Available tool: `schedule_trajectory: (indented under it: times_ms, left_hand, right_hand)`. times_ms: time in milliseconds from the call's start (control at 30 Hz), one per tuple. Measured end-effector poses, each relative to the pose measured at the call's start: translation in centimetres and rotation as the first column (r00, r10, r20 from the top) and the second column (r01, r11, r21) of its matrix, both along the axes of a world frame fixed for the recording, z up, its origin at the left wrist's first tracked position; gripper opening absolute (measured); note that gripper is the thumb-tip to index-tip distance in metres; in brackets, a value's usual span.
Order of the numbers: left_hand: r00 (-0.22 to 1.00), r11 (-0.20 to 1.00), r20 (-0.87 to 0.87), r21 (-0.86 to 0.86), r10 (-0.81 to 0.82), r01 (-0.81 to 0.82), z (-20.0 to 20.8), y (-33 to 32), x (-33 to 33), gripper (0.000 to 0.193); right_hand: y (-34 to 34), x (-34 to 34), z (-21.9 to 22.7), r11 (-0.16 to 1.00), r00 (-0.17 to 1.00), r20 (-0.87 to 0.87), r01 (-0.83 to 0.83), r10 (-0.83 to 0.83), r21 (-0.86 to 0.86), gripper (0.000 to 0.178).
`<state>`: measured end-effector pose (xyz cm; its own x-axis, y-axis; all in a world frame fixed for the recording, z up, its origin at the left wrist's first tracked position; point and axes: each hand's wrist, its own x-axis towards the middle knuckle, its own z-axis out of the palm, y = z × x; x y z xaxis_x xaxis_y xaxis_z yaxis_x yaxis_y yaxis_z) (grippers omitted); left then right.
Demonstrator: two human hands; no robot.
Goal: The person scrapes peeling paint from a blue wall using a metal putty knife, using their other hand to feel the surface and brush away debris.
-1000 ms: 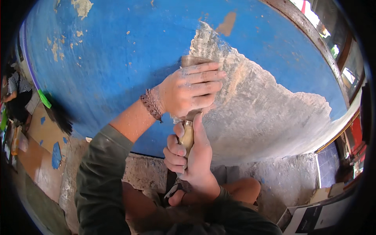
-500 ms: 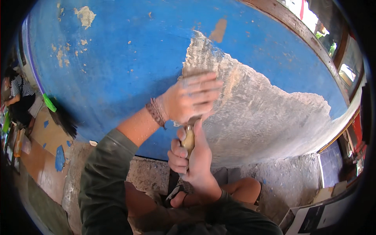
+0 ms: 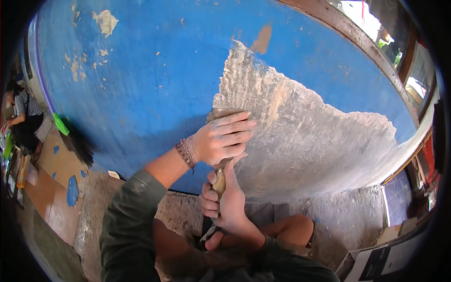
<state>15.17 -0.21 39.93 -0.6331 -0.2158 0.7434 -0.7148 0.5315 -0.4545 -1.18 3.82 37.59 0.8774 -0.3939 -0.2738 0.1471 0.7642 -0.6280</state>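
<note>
My right hand (image 3: 226,197) is wrapped round the pale wooden handle of a scraper (image 3: 219,184), its thumb pointing up along the handle. Over the scraper's metal blade lies my left hand (image 3: 223,139), fingers stretched out and pressing against the wall; most of the blade is hidden under it. A strip of the blade's edge shows above the fingers. Both hands are at the left border of a bare grey plaster patch (image 3: 310,136), where it meets the blue paint (image 3: 141,51) of the wall. A braided bracelet (image 3: 186,152) circles my left wrist.
A broom with a green head (image 3: 60,123) and black bristles leans at the left of the wall. Blue paint flakes (image 3: 72,190) lie on the floor. Another person (image 3: 27,110) sits far left. A box (image 3: 376,261) stands lower right; a wooden frame (image 3: 357,34) edges the wall's top right.
Both hands and the scraper have moved down and slightly left along the wall. The left hand, blurred earlier, now shows sharply; the right hand keeps its grip.
</note>
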Motion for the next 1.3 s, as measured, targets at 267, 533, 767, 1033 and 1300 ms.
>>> schedule_trajectory:
  times_ms: [267, 533, 767, 1033, 1300]
  left_hand:
    - [0.998, 0.998, 0.053, -0.048, -0.031, 0.034, 4.6, 0.1, 0.6, 0.020]
    - [0.999, 1.000, 0.032, 0.015, -0.005, 0.005, 4.9, 0.4, 0.8, 0.017]
    - [0.996, 1.000, 0.084, 0.022, 0.004, -0.006, 3.5, 0.6, 0.5, 0.016]
    - [0.990, 0.998, 0.143, -0.067, -0.008, 0.017, 8.8, -0.4, 0.7, 0.016]
    - [0.985, 0.993, 0.168, -0.120, 0.037, -0.017, 8.6, -0.4, 1.5, 0.016]
  right_hand:
    - [-0.3, 1.1, 2.7, 0.997, 0.982, 0.181, -0.035, 0.048, -0.072, 0.050]
    - [-0.5, 1.5, 3.1, 0.998, 0.991, 0.128, -0.019, 0.026, -0.054, 0.050]
    - [-0.1, 0.9, 1.8, 0.999, 0.995, 0.097, -0.006, 0.010, -0.043, 0.049]
    - [-0.9, 2.1, 5.4, 0.991, 0.974, 0.223, 0.068, -0.041, -0.113, 0.050]
    - [-0.9, 2.1, 5.3, 0.990, 0.987, 0.160, 0.034, -0.012, -0.134, 0.050]
